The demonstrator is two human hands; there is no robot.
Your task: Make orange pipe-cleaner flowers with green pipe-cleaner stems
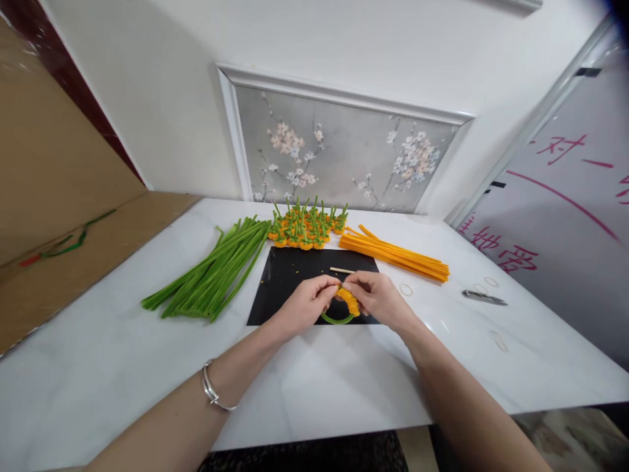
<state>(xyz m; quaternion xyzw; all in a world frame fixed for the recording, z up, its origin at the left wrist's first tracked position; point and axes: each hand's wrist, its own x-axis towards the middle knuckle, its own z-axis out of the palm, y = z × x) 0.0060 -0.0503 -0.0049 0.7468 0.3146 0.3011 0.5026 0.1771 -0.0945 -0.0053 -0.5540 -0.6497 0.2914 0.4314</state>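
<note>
I see passing room on the glossy white tabletop (319, 377) nearest me; over the flat black mat (278, 282), the left hand (309, 301) and right hand (377, 296) block passage; behind, orange fuzzy flowers (305, 244) stand.

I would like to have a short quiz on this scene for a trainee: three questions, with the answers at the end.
1. True or false: the bundle of long green stems lies left of the flat black mat.
2. Fill in: the round silver bracelet is on the ____ wrist.
3. What do the left hand and right hand hold?
A) The pointed metal clippers
B) A curved, ribbed orange-and-green piece
C) The bundle of straight orange strips

Key: 1. True. 2. Left. 3. B.
</note>
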